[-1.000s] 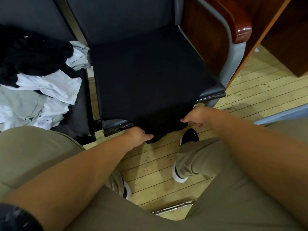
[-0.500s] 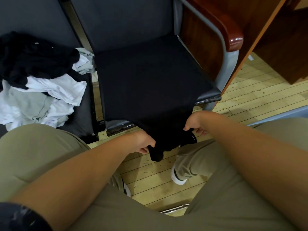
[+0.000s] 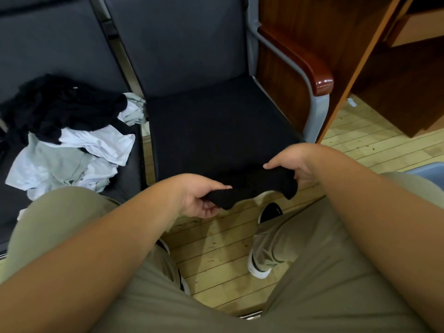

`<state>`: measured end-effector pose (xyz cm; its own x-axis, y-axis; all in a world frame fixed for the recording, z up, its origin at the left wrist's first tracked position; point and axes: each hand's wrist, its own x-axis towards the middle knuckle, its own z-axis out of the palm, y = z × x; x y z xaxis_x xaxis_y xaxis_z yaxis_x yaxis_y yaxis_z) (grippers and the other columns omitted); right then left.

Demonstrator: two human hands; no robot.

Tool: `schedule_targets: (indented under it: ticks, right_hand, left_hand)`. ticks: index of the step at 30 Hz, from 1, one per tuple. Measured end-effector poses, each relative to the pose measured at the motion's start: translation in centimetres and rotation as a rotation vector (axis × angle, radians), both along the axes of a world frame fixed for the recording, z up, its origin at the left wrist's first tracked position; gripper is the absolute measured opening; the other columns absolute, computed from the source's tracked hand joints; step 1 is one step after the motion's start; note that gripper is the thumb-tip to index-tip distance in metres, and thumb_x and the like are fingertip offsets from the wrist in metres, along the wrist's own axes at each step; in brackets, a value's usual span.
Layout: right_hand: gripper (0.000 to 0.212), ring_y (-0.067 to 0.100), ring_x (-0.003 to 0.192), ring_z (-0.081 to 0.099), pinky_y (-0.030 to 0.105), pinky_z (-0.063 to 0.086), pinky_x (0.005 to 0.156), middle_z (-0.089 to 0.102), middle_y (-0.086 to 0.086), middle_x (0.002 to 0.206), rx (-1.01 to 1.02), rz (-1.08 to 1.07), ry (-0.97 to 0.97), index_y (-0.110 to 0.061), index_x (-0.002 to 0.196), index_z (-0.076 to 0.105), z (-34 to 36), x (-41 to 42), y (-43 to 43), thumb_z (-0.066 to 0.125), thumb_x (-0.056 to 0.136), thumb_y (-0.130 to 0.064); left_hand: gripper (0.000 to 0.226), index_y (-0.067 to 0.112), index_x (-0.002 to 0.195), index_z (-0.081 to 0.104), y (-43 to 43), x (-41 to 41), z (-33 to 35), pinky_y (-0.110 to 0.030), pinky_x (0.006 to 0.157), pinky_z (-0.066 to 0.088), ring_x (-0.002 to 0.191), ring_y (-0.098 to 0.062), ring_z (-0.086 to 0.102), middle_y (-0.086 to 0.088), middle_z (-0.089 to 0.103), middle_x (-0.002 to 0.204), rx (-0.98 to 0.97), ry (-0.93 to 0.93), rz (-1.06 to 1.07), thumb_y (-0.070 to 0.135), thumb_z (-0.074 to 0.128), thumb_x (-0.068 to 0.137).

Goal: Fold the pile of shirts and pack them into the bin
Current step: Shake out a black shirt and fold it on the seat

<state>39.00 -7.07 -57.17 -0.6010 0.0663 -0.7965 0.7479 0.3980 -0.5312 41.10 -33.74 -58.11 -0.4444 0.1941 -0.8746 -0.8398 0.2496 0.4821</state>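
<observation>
A black shirt (image 3: 223, 140) lies spread flat over the seat of the dark chair (image 3: 177, 49) in front of me. Its near edge is lifted off the seat front. My left hand (image 3: 197, 198) pinches that edge at the left corner and my right hand (image 3: 290, 164) pinches it at the right corner. A loose pile of shirts (image 3: 69, 140), black, white and pale grey, sits on the neighbouring seat to the left. A blue-grey bin (image 3: 427, 168) shows only as a sliver at the right edge.
The chair has a grey metal frame and a glossy wooden armrest (image 3: 310, 66) on the right. A wooden desk panel (image 3: 355, 75) stands beyond it. My knees in khaki trousers fill the foreground over a pale plank floor (image 3: 216, 251).
Both hands have raised the shirt's near edge from below the seat front up to seat height and moved further apart. The view has tilted upward, showing more of the chair back.
</observation>
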Motion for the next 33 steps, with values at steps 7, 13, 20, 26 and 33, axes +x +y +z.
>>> schedule_targets:
  ticks: [7,13,20,26,33]
  right_hand:
    - [0.038,0.013,0.059,0.065,0.023,0.055,0.048,0.069,0.004,0.08,-0.161,-0.158,0.042,-0.012,0.11,0.07,4.5,-0.4,0.6,0.086,0.086,-0.037]
    - [0.029,0.003,0.049,0.057,0.012,0.047,0.047,0.06,-0.008,0.063,-0.492,-0.363,-0.025,-0.017,0.081,0.067,6.4,-3.5,0.7,0.087,0.083,-0.038]
    - [0.021,0.001,0.045,0.058,0.014,0.043,0.036,0.062,-0.009,0.058,-0.703,-0.525,-0.038,-0.017,0.074,0.066,9.8,-9.6,-1.6,0.085,0.079,-0.023]
    - [0.026,0.004,0.039,0.054,0.011,0.036,0.034,0.059,-0.008,0.056,-0.763,-0.627,-0.002,-0.015,0.068,0.061,10.5,-16.8,-4.0,0.074,0.09,-0.017]
    - [0.04,0.008,0.039,0.052,0.016,0.038,0.034,0.056,-0.004,0.055,-0.899,-0.785,-0.043,-0.008,0.052,0.053,7.9,-25.7,-5.9,0.069,0.089,-0.01]
  left_hand:
    - [0.023,0.006,0.111,0.07,-1.7,-1.8,4.9,-0.025,0.056,0.056,0.051,-0.004,0.057,-0.003,0.059,0.095,0.321,0.058,0.185,0.017,0.078,0.092]
    - [0.014,0.008,0.096,0.067,-2.9,-3.5,7.9,-0.028,0.058,0.057,0.06,-0.006,0.06,0.001,0.065,0.083,0.497,0.136,0.418,0.015,0.078,0.09]
    - [0.006,0.008,0.099,0.065,-3.8,-8.4,10.2,-0.028,0.057,0.058,0.06,-0.004,0.055,0.005,0.061,0.076,0.547,0.216,0.619,0.012,0.07,0.095]
    - [0.011,0.003,0.109,0.063,-4.2,-14.7,10.7,-0.028,0.062,0.06,0.051,-0.003,0.055,0.004,0.061,0.077,0.632,0.221,0.753,0.007,0.062,0.099]
    - [0.028,0.006,0.125,0.066,-4.5,-22.9,9.0,-0.031,0.067,0.059,0.051,-0.006,0.06,-0.005,0.07,0.08,0.622,0.225,0.876,0.005,0.066,0.097]
